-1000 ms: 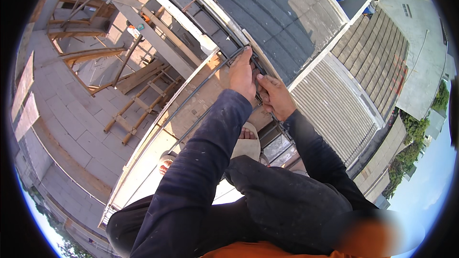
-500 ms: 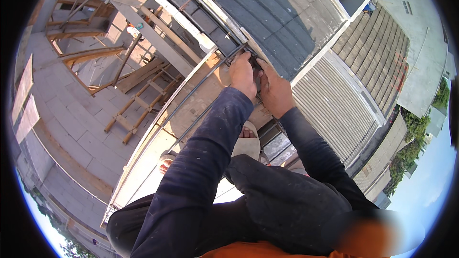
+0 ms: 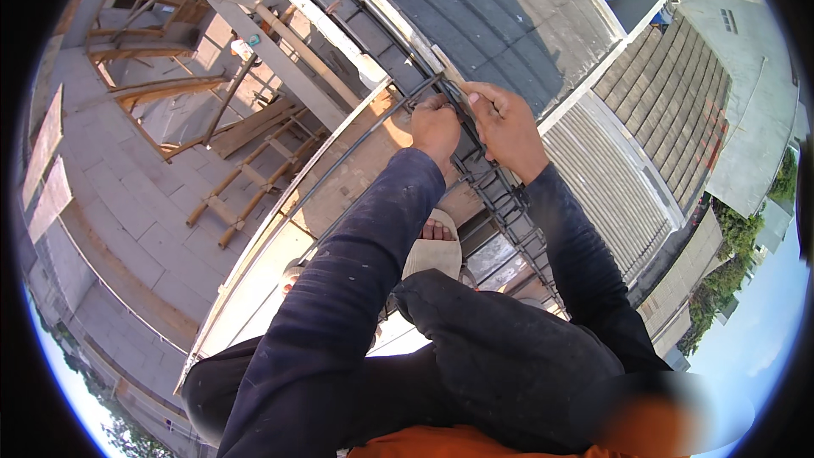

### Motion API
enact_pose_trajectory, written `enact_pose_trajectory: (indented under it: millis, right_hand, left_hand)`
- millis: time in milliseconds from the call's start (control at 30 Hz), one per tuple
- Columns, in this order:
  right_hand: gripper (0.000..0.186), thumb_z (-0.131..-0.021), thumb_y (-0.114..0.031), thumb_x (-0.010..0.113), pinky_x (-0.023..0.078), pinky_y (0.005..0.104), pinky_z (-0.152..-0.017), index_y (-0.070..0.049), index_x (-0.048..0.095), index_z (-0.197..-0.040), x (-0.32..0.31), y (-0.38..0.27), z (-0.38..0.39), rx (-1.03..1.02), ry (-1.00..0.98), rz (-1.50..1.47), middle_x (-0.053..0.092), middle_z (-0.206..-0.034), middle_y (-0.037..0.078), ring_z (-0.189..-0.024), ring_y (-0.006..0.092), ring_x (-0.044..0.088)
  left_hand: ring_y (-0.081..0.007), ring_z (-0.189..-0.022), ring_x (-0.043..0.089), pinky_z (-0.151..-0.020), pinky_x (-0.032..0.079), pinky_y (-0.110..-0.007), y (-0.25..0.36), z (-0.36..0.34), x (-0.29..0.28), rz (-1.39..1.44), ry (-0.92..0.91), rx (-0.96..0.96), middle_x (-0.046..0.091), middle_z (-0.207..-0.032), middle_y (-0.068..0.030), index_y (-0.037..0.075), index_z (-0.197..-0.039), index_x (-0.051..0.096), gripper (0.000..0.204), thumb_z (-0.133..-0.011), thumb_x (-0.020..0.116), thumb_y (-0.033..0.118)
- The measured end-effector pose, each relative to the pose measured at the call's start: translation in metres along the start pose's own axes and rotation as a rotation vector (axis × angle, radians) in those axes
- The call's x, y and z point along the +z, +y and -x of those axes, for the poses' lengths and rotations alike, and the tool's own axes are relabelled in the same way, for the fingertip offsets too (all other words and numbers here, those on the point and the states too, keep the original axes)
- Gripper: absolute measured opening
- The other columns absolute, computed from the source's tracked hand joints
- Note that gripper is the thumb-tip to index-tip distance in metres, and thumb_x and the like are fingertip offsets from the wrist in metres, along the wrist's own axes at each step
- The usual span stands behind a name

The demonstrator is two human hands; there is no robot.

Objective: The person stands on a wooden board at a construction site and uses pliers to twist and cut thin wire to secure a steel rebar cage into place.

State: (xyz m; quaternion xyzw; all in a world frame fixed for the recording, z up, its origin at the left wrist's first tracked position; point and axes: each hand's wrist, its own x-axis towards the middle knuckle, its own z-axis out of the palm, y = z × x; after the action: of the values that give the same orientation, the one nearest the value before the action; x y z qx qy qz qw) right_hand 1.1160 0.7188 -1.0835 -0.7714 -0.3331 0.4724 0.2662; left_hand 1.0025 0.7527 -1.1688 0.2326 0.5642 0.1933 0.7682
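The steel rebar cage [image 3: 502, 197] lies directly under the hands, its long axis slanting from the far left, through the gap between them, to the near right, where it passes beside the right forearm. Neither hand is clearly nearer: both are at the cage, one on each side. The left hand [image 3: 436, 130] is on the cage's left side, fingers curled inward with the tips down by the bars; whether they pinch anything I cannot tell. The right hand [image 3: 511, 131] is over the cage's right edge, thumb and forefinger close together, the other fingers bent under; what they grip, if anything, is hidden.

A thin straight bar [image 3: 356, 151] runs off to the left of the cage, toward the person. Left of the cage is a sandalled foot [image 3: 437, 242], and well apart on that side a bamboo ladder [image 3: 225, 214]. Right of the cage are a dark roof [image 3: 487, 21] and, nearer, a corrugated panel [image 3: 606, 191].
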Motion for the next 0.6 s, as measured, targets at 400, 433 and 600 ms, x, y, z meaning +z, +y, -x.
enact_pose_trajectory:
  millis: [400,433,600]
  right_hand:
    - [0.036,-0.108,-0.022,0.055,0.041,0.0255,-0.038,0.002,0.066,-0.132,0.022,0.023,0.011,0.128,0.051,-0.601,0.054,-0.064,-0.001,-0.048,0.0057,0.047]
    - [0.037,-0.108,-0.022,0.055,0.04,0.0251,-0.037,0.002,0.066,-0.133,0.022,0.021,0.009,0.121,0.035,-0.588,0.053,-0.064,-0.001,-0.047,0.0052,0.046]
    - [0.036,-0.107,-0.022,0.057,0.054,0.0305,-0.062,0.0,0.066,-0.134,0.025,0.029,0.006,0.012,-0.014,-0.282,0.069,-0.086,0.009,-0.07,0.015,0.065]
  left_hand:
    - [-0.027,-0.084,0.076,-0.075,0.061,-0.037,0.014,0.006,-0.006,-0.241,0.054,0.029,0.074,-0.099,-0.0198,-0.009,-0.116,0.068,0.031,-0.103,0.05,0.012]
    - [-0.0263,-0.081,0.076,-0.073,0.059,-0.037,0.015,0.008,-0.004,-0.267,0.098,0.029,0.074,-0.092,-0.0177,-0.006,-0.109,0.071,0.029,-0.102,0.051,0.014]
    - [-0.0378,-0.084,0.074,-0.079,0.058,-0.047,0.016,0.003,-0.011,-0.672,0.176,0.224,0.075,-0.089,-0.021,0.002,-0.102,0.075,0.029,-0.099,0.055,0.023]
